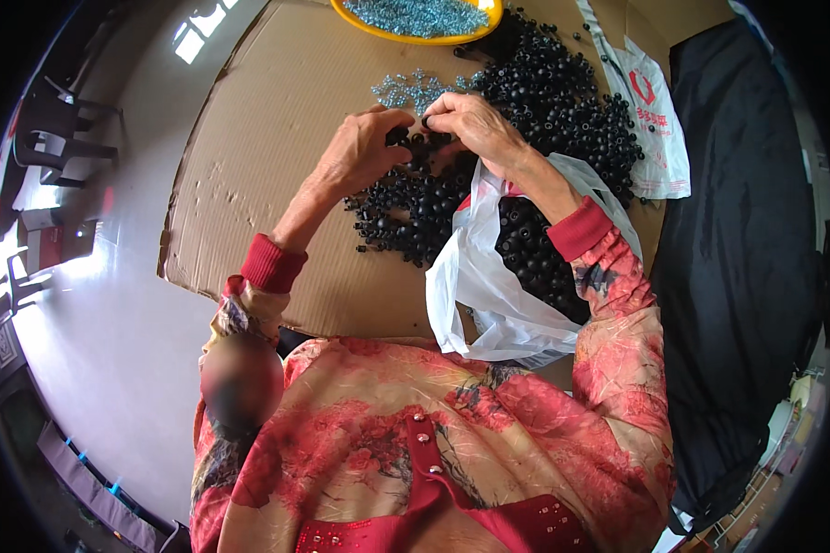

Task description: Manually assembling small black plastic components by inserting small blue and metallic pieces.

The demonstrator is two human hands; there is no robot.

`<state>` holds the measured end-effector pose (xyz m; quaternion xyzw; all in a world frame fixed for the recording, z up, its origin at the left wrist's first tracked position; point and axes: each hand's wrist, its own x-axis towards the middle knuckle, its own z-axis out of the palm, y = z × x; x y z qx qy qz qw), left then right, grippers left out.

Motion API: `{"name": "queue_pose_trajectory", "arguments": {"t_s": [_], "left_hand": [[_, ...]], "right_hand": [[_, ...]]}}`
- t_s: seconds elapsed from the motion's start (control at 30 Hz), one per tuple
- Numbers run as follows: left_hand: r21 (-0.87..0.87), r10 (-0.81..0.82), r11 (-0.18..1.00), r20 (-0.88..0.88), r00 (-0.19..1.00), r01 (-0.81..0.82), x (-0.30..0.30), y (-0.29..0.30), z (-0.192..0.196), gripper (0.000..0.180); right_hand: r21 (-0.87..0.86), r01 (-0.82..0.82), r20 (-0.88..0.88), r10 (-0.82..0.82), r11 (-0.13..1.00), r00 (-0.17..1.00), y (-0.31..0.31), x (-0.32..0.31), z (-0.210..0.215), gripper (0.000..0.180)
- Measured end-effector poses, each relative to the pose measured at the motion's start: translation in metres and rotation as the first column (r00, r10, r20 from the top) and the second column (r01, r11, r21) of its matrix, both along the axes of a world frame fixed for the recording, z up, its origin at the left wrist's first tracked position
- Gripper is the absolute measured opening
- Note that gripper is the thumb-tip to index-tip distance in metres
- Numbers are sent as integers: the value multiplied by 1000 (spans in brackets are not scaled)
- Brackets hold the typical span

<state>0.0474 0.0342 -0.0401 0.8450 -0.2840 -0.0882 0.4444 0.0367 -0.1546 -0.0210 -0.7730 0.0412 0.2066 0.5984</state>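
While the right hand [480, 129] appears to pinch a black bead [426, 122], the left hand [371, 143] curls close by, its grip unclear. Risk: a loose pinch could drop the bead into the loose bead heap [549, 97], 2 o'clock of the hands. The right cuff [581, 229] might snag the slack white plastic bag [456, 300], 5 o'clock, spilling its black beads. Yellow bowl [387, 35], 12 o'clock: pale-blue small parts [415, 13].

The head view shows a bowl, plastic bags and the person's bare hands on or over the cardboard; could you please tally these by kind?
Bowl: yellow bowl: 1
Plastic bags: open white bag and flat white bag: 2
Bare hands: left hand and right hand: 2
Total: 5
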Motion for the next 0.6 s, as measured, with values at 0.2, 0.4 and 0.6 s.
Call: {"name": "queue_pose_trajectory", "arguments": {"t_s": [0.2,0.4,0.6], "left_hand": [[54,10,999,-72,997,-6,-1,21,4,33],[22,85,996,-127,988,-83,-10,33,9,32],[-61,243,965,-159,957,-255,-20,52,6,30]], "right_hand": [[-84,-44,-54,40,995,998,-11,-8,14,17],[-69,-38,-7,37,997,999,-23,-10,14,18],[-29,-31,-2,31,999,1000,-30,-11,22,21]]}}
